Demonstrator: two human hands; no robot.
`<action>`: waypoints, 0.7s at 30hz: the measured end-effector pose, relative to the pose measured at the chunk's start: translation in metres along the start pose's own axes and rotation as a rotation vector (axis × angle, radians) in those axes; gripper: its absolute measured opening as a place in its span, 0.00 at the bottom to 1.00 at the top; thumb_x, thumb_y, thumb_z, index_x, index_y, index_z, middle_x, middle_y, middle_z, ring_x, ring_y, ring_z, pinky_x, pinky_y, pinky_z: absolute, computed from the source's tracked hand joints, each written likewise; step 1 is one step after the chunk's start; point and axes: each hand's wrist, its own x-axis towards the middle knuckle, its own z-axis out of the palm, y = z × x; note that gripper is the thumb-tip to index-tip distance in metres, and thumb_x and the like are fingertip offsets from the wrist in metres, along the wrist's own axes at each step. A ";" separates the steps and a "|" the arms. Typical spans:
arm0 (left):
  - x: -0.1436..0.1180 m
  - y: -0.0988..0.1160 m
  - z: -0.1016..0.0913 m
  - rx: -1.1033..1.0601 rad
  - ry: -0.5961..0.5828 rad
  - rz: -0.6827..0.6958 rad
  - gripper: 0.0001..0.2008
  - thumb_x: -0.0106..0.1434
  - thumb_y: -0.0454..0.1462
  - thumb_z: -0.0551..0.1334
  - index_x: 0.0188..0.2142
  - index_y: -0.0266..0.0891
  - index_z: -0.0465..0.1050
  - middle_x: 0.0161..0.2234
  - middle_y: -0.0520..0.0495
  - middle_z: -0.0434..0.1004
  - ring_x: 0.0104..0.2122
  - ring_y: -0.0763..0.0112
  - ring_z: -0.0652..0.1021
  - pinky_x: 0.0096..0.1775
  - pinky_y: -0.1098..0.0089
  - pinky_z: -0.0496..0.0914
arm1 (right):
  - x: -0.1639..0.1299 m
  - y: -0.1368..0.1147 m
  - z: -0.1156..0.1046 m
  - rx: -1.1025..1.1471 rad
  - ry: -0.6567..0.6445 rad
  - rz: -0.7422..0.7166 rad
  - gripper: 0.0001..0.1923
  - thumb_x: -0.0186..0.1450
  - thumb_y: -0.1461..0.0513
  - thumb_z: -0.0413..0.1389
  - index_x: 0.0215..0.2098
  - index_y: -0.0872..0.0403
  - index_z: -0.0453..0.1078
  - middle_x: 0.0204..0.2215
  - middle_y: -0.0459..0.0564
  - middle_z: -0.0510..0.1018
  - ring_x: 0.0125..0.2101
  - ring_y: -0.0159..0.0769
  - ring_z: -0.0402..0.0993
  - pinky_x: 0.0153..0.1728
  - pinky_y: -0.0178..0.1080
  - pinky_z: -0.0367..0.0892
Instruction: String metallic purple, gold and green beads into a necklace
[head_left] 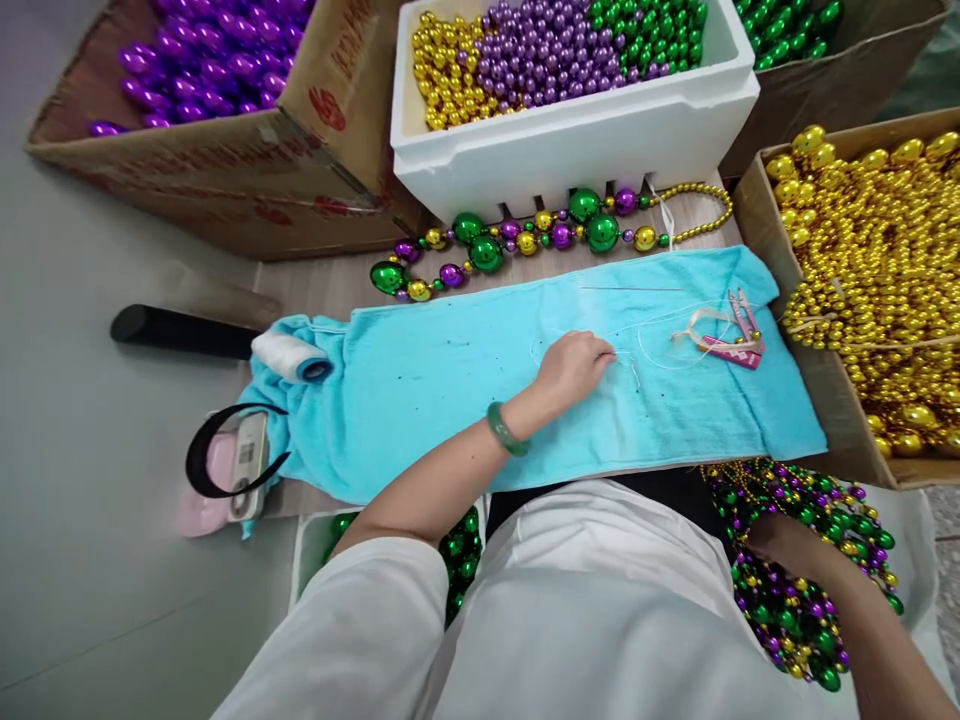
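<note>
My left hand (574, 370) rests low over a turquoise towel (420, 390), fingertips pinched together on a thin white thread (636, 375). A long needle (630, 289) lies on the towel beyond it. To the right are pink thread snips (739, 340) with a pale elastic loop around them. Beyond the towel lies a bead necklace (525, 238) of green, purple and gold balls. Down at my right side, my right hand (776, 538) reaches into a pile of multicoloured bead strands (795, 620); its fingers are dark and blurred.
A white foam box (570, 150) of gold, purple and green beads stands at the back. Cardboard boxes hold purple beads (217, 60) and gold beads (877, 270). At the towel's left are a white thread spool (281, 355) and a black band (199, 455).
</note>
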 end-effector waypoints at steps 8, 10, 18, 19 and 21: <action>-0.040 0.002 -0.067 -0.068 0.087 -0.061 0.09 0.65 0.37 0.59 0.36 0.40 0.79 0.36 0.49 0.81 0.36 0.68 0.78 0.40 0.69 0.70 | 0.090 -0.109 -0.064 0.509 0.419 -0.106 0.05 0.63 0.60 0.58 0.36 0.51 0.75 0.32 0.50 0.78 0.33 0.36 0.75 0.33 0.37 0.70; -0.044 0.014 -0.069 0.087 0.067 0.056 0.10 0.65 0.37 0.58 0.36 0.39 0.78 0.34 0.47 0.81 0.37 0.66 0.77 0.39 0.67 0.69 | 0.118 -0.148 -0.062 0.741 0.328 -0.252 0.13 0.61 0.61 0.59 0.45 0.50 0.74 0.46 0.53 0.77 0.47 0.42 0.73 0.33 0.37 0.72; -0.026 0.028 -0.081 0.071 -0.146 0.259 0.10 0.65 0.34 0.57 0.34 0.40 0.77 0.32 0.50 0.80 0.33 0.71 0.77 0.35 0.72 0.67 | 0.175 -0.193 -0.046 0.971 0.005 -0.138 0.16 0.53 0.52 0.66 0.35 0.54 0.77 0.25 0.46 0.77 0.23 0.29 0.68 0.24 0.34 0.65; -0.022 0.025 -0.083 0.064 -0.164 0.247 0.10 0.65 0.34 0.57 0.35 0.40 0.78 0.32 0.50 0.80 0.33 0.71 0.77 0.34 0.72 0.67 | 0.175 -0.188 -0.045 0.940 -0.011 -0.121 0.15 0.53 0.52 0.65 0.33 0.54 0.77 0.22 0.45 0.75 0.21 0.28 0.65 0.23 0.33 0.63; -0.014 0.018 -0.086 0.087 -0.174 0.219 0.09 0.64 0.34 0.58 0.36 0.40 0.78 0.33 0.49 0.80 0.34 0.69 0.77 0.36 0.70 0.67 | 0.174 -0.175 -0.044 0.884 -0.065 -0.085 0.15 0.54 0.52 0.64 0.32 0.55 0.78 0.20 0.44 0.74 0.19 0.27 0.62 0.20 0.33 0.59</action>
